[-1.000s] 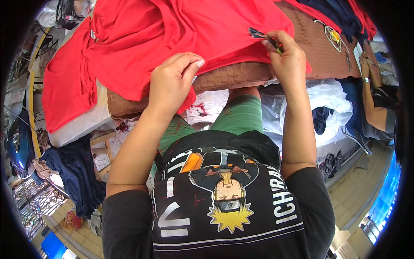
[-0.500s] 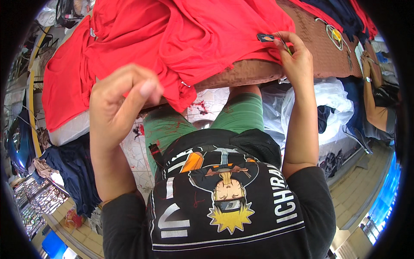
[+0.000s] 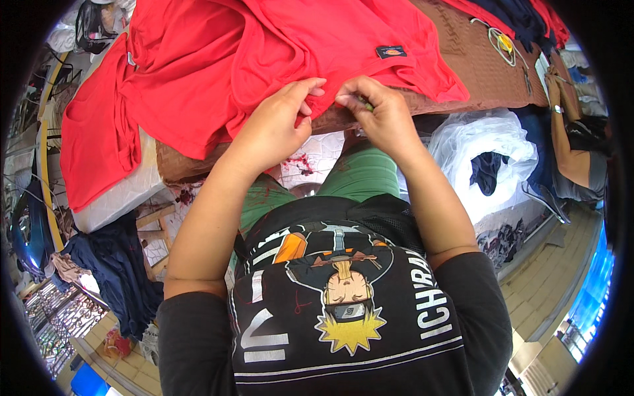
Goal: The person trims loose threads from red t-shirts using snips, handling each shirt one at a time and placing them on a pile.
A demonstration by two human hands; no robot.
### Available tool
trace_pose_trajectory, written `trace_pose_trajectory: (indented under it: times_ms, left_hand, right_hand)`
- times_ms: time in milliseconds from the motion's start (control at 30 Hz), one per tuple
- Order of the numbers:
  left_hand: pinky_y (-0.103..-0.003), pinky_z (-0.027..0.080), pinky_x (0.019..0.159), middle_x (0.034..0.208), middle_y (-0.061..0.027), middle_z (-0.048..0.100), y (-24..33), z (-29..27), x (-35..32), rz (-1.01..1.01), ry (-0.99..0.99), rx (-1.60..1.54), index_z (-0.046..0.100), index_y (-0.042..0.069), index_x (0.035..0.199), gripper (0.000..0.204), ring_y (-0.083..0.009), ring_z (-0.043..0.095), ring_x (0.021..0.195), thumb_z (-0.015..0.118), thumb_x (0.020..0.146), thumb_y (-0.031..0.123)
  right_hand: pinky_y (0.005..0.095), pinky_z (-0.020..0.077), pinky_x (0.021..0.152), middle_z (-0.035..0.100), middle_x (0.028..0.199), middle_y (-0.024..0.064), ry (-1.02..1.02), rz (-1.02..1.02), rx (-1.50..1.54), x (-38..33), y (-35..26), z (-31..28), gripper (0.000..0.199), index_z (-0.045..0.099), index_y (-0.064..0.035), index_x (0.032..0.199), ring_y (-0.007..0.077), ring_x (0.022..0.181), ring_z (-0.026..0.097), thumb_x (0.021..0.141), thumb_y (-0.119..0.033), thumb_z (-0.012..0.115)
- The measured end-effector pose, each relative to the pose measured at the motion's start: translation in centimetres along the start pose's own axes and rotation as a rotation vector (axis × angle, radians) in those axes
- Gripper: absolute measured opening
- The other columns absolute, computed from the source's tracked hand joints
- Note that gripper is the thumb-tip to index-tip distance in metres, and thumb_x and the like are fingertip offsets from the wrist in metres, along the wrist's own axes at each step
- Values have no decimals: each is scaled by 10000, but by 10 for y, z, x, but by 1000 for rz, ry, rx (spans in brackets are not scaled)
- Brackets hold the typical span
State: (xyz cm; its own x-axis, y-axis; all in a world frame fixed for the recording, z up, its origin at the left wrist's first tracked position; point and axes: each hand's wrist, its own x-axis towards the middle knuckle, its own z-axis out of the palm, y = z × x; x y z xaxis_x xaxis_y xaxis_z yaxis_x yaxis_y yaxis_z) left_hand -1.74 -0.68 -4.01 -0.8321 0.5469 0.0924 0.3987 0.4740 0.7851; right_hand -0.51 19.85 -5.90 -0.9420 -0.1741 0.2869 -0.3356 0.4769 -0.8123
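A red garment (image 3: 191,79) lies spread over a brown cushioned surface (image 3: 432,99), with a small dark label (image 3: 391,51) on its right part. At its near edge, my left hand (image 3: 281,122) reaches over the cloth with fingers loosely bent and apart; nothing shows in it. Just to its right, my right hand (image 3: 383,112) is closed, thumb and forefinger pinched together by the garment's edge. A small green tool (image 3: 368,106) peeks out between its fingers, mostly hidden. Whether that pinch also takes in cloth or thread, I cannot make out.
A clear plastic bag (image 3: 456,142) with dark cloth inside stands to the right. Dark cloth (image 3: 112,270) hangs at the left. A looped cord (image 3: 505,45) lies at the upper right, near another person's arm (image 3: 558,125). Red scraps (image 3: 300,164) litter the tiled floor.
My right hand has left the label and moved left and nearer to the garment's edge. My left hand has come down and right onto the cloth. The garment's right corner now lies flat.
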Motion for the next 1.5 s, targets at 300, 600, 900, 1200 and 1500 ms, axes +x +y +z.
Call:
trace_pose_trajectory:
  times_ms: [300,600,900,1200,1500]
  left_hand:
    - [-274,504,688,1052,-90,639,-2,5,5,107,100,154,669,39,1056,249,-148,638,776,681,807,29]
    - [-269,540,616,762,-80,688,1,3,16,-221,206,-25,656,3,960,132,-130,688,671,608,914,117]
    - [-287,543,613,779,-141,689,-4,2,21,-251,265,-195,629,-24,958,161,-180,704,688,577,931,126]
    - [-236,552,643,978,-114,680,-1,-5,23,-377,243,-385,578,-44,1064,231,-142,687,712,555,964,163]
    - [-236,561,683,991,-92,640,-1,-3,26,-379,289,-528,570,-51,1082,252,-147,683,738,540,974,175]
  right_hand:
    - [285,481,680,662,728,66,-139,146,268,17,-9,-6,83,608,-5,920,125,708,621,912,-87,595]
    - [233,458,628,681,725,21,-89,337,334,10,-6,-14,200,701,-22,875,56,670,579,877,-221,687]
    - [285,484,606,675,692,78,-134,428,162,10,-22,12,216,708,-23,856,114,621,603,809,-231,743]
    - [252,479,672,684,768,63,6,315,383,10,-3,2,189,688,-25,913,76,720,598,826,-187,734]
    - [303,517,750,681,882,106,131,141,64,11,-22,25,314,645,-50,1060,195,845,670,775,-128,752]
